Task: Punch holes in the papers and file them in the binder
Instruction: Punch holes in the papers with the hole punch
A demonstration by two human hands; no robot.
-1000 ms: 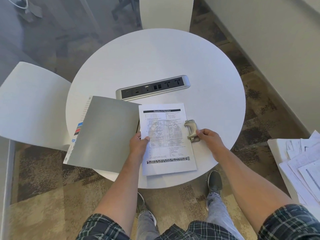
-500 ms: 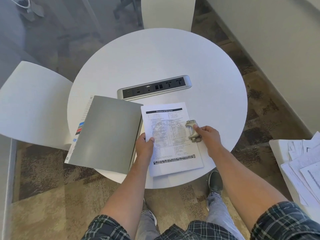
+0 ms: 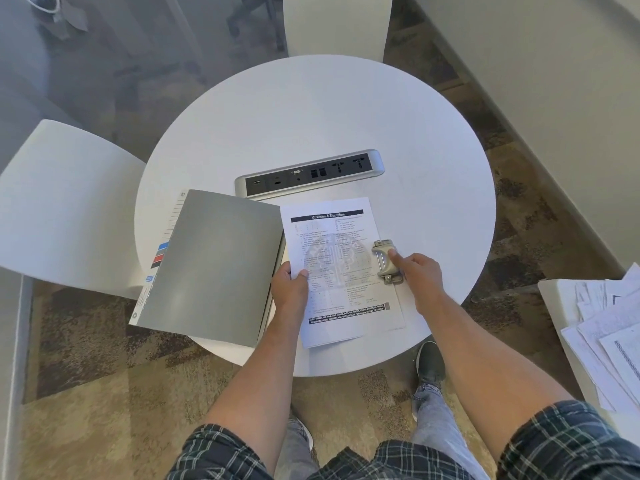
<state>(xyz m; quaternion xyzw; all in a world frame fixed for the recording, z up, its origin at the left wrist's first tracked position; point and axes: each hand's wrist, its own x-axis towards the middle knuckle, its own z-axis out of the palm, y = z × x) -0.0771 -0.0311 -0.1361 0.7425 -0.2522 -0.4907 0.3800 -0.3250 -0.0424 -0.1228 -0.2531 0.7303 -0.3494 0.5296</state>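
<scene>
A printed paper sheet (image 3: 341,271) lies on the round white table (image 3: 311,116), its right edge inside a small metal hole punch (image 3: 386,261). My left hand (image 3: 290,289) pinches the sheet's left edge, thumb on top. My right hand (image 3: 417,275) rests on the hole punch with the index finger stretched over its lever. To the left of the sheet lies the grey binder (image 3: 211,265), its cover turned open, with coloured index tabs showing along its left side.
A silver power socket strip (image 3: 308,173) sits in the table behind the paper. White chairs stand at the left (image 3: 65,206) and at the far side (image 3: 336,26). A pile of loose papers (image 3: 606,327) lies on a white surface at the right.
The sheet has turned slightly clockwise and shifted right on the table. My right hand has moved further onto the hole punch. My left hand followed the sheet's edge.
</scene>
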